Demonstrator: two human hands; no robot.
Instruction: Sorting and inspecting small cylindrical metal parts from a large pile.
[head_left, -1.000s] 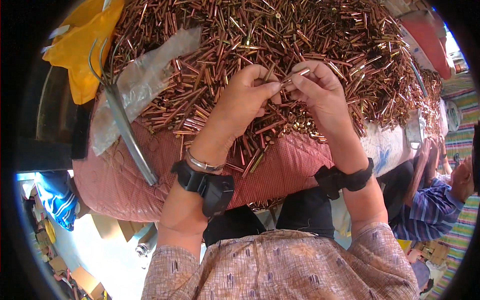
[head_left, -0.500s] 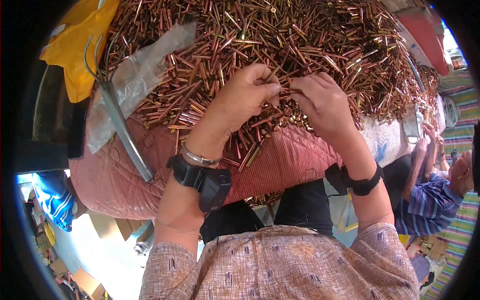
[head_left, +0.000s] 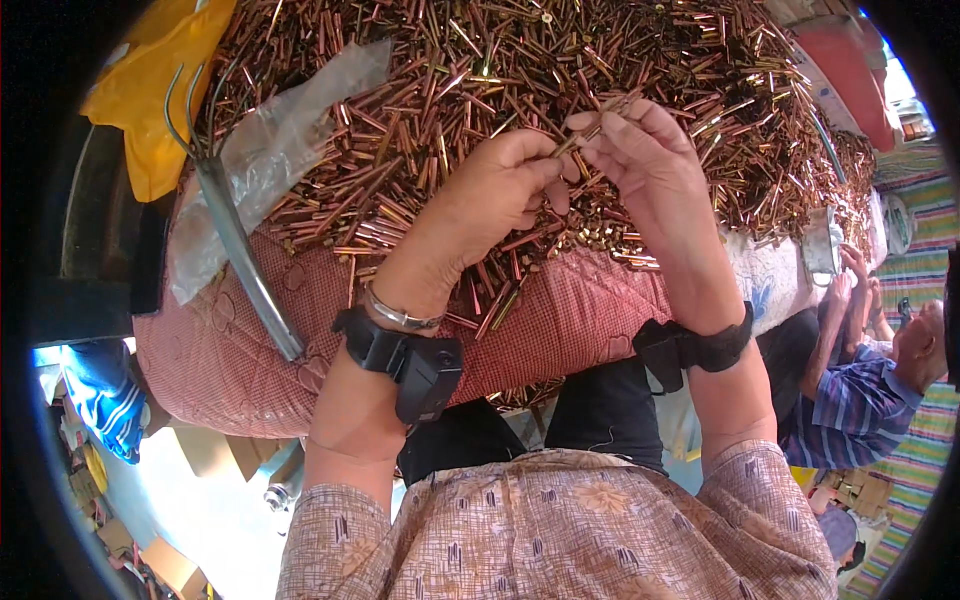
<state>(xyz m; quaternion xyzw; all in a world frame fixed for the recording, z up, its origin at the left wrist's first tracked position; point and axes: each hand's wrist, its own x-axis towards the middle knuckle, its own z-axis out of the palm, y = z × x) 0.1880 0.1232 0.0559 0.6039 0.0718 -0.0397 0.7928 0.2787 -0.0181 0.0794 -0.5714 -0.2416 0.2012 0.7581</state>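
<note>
A large heap of thin copper- and brass-coloured metal rods (head_left: 420,165) spreads in front of me; some seem to have small heads. Over its near side my left hand (head_left: 505,185) is closed, thumb and forefinger pinching a slim metal rod (head_left: 569,144) that slants up to the right. Close beside it, my right hand (head_left: 655,165) has its palm turned partly upward. Its thumb and fingertips close on thin metal rods, whose exact number I cannot make out. The fingertips of both hands nearly meet.
A red checked quilted pad (head_left: 570,305) borders the heap. On the left lie a clear plastic bag (head_left: 285,150), a metal hand rake (head_left: 240,255) and a yellow cloth (head_left: 160,150). Another person in a striped shirt (head_left: 860,415) works at the right, near a light-coloured container (head_left: 822,245).
My right hand has moved up and rolled its palm upward, showing rods at its fingertips. My left hand has shifted slightly to the right, still pinching.
</note>
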